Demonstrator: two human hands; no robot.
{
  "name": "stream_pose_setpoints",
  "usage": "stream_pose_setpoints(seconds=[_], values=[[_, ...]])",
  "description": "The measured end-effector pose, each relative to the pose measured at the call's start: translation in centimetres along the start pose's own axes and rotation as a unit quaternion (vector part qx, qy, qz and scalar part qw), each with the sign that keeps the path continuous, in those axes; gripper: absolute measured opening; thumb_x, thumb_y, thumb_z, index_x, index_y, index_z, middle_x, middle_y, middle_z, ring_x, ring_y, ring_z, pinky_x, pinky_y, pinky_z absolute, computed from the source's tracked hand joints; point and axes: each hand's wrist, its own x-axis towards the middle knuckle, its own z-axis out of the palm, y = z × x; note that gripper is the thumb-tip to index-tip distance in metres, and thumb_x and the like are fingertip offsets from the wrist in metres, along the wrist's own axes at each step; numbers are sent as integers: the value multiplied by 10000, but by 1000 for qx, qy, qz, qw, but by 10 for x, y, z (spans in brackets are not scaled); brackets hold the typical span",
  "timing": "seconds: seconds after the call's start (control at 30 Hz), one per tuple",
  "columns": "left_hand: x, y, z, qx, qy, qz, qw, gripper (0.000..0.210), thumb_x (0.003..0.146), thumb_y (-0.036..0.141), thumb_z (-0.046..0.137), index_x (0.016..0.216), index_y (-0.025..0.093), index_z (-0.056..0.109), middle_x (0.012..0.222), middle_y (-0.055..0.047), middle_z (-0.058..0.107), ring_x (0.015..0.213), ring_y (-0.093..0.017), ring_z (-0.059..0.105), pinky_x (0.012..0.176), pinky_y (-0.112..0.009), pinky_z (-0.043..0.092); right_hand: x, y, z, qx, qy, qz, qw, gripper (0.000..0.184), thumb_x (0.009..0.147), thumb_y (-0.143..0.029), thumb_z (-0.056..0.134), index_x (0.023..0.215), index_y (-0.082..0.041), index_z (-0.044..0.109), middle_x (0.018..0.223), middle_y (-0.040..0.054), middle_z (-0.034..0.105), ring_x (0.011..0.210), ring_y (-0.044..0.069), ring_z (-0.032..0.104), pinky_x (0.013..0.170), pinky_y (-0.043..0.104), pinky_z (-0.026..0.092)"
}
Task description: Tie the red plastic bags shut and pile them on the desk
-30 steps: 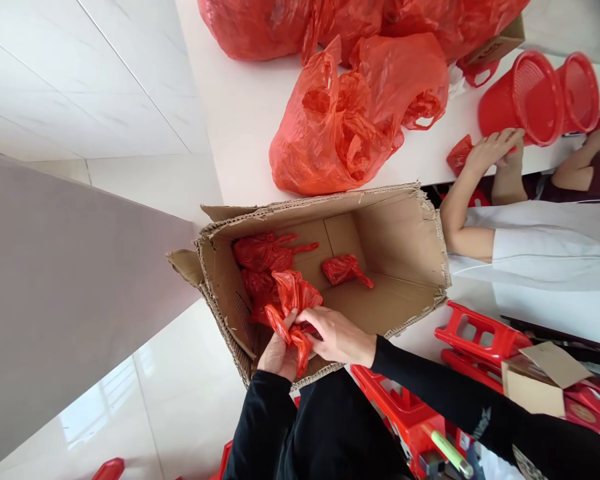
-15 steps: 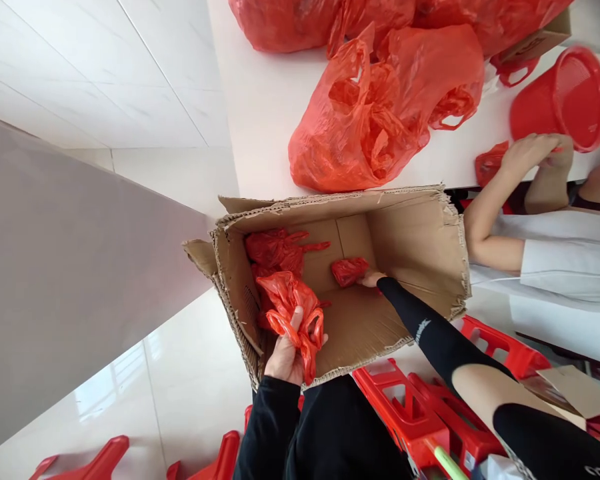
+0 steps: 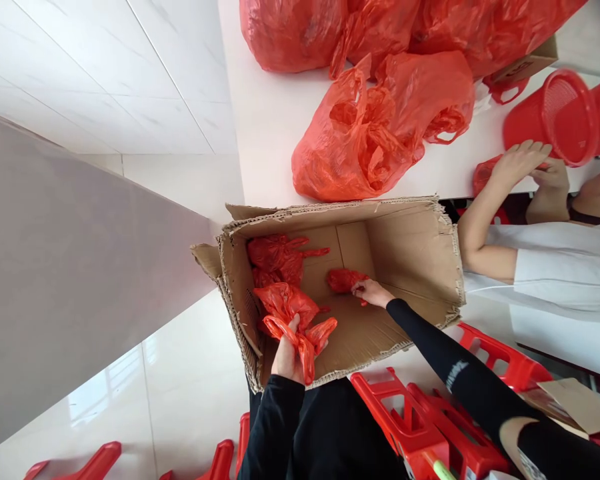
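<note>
A deep cardboard box [image 3: 405, 250] with torn edges stands in front of me. At its near left side my left hand [image 3: 289, 357] grips a bright red plastic bag [image 3: 286, 303] by the gathered top, thumb uppermost, with the bag's handles sticking out loosely. Further in, my right hand [image 3: 374, 291], in a tight black sleeve, pinches the end of a smaller red plastic bag [image 3: 341, 281] near the box floor. Other filled red bags [image 3: 279, 257] lie against the left inside wall. What the bags contain is hidden.
Large red bags [image 3: 355, 140] sit on the white table [image 3: 265, 133] beyond the box. Red mesh baskets [image 3: 550, 117] stand at right, near a co-worker's hands [image 3: 523, 160]. Red stools [image 3: 405, 427] crowd the lower right. A grey panel [image 3: 90, 280] rises at left.
My right hand has shifted on the smaller bag and now shows more clearly, with its elbow lower and farther right. The handles of my left hand's bag spread wider. The whole view has shifted slightly.
</note>
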Motion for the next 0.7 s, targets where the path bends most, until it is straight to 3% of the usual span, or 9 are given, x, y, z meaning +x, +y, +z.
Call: stream_pose_setpoints(seconds=[0.1,0.2,0.27,0.37,0.5,0.6,0.67,0.7], values=[[4,-4,5,-9,-11,-2,1000,258,1019,314,514,881,134,639,729,-35,665,661,-189,690,696,-362,617,-29,-21,6,49,-5,-21,999,188,1004,-305,602,1052,-133,659,862,8,688,575,98,623,590,258,563],[8,-8,10,-3,-19,-15,1000,337,1030,365,490,851,123,640,742,-55,681,663,-169,697,768,-351,621,-66,-56,11,95,19,-62,993,280,1000,-312,516,1239,-180,574,1017,36,704,467,84,578,494,262,532],[8,-8,12,6,-28,-26,999,327,1029,366,488,918,113,663,837,-105,730,766,-209,738,797,-372,622,-90,-81,14,116,29,-98,988,355,982,-332,527,1318,-221,518,1140,54,696,629,125,674,610,292,582],[3,-4,14,14,-51,-36,998,276,1021,327,501,1008,116,679,855,-116,759,824,-251,761,786,-390,632,-113,-114,25,126,6,-162,979,265,968,-261,543,1225,-237,603,1148,46,722,955,179,718,868,318,574],[-7,13,14,26,-69,-50,996,175,974,181,559,1048,92,690,732,-105,755,717,-272,766,697,-388,645,-124,-144,37,105,-53,-230,966,301,907,-140,585,1172,-241,686,1146,44,755,1047,221,717,972,356,540],[-15,24,16,28,-71,-56,996,212,910,37,577,1073,97,698,657,-73,738,632,-267,757,648,-367,642,-131,-157,19,67,-116,-277,952,351,924,-210,631,1269,-249,683,1196,72,752,1114,266,705,1003,396,529],[-22,25,18,24,-66,-58,996,249,891,5,578,1086,103,699,624,-61,726,534,-256,728,565,-349,625,-130,-161,-9,75,-179,-280,940,347,975,-311,605,1313,-268,671,1107,60,778,981,241,747,898,368,578],[-27,24,19,20,-62,-58,996,249,889,10,586,1090,104,698,610,-59,719,477,-248,702,503,-335,602,-126,-161,-25,103,-182,-268,941,344,1000,-354,570,1322,-276,665,1055,48,784,895,215,756,839,349,594]])
